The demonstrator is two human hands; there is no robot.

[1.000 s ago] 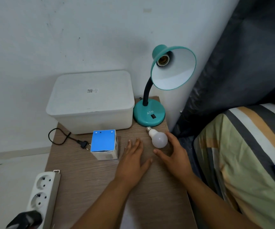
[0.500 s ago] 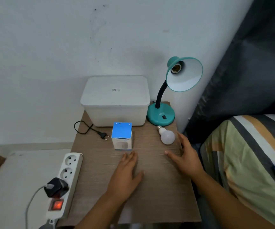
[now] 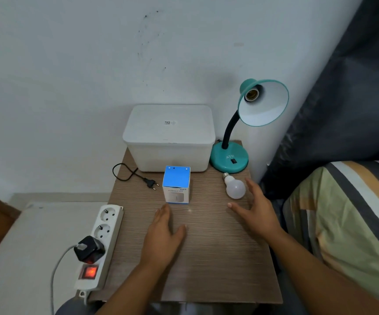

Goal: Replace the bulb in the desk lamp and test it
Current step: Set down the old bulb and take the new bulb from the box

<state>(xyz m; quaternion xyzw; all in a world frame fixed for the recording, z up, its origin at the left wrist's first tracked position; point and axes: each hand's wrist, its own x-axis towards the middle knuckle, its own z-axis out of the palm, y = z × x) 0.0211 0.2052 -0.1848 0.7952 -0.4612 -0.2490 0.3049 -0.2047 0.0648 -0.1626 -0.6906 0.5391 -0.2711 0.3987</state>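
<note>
A teal desk lamp (image 3: 229, 159) stands at the table's back right corner, its shade tilted toward me and its socket (image 3: 251, 95) bare. A white bulb (image 3: 235, 187) lies on the wooden table (image 3: 206, 258) just in front of the lamp's base. My right hand (image 3: 255, 212) is spread open right beside the bulb, not touching it. My left hand (image 3: 163, 233) rests flat on the table, fingertips just short of a small blue and white box (image 3: 176, 185). The lamp's black plug (image 3: 150, 184) lies loose on the table.
A white lidded plastic bin (image 3: 169, 137) fills the back of the table. A white power strip (image 3: 100, 244) with a lit red switch and one black adapter lies off the table's left edge. A striped bed cover (image 3: 343, 223) lies to the right, a dark curtain (image 3: 343, 98) behind it.
My head has pulled back, so more of the table and the power strip shows. My right hand has drawn away from the bulb, and my left hand has slid left toward the box.
</note>
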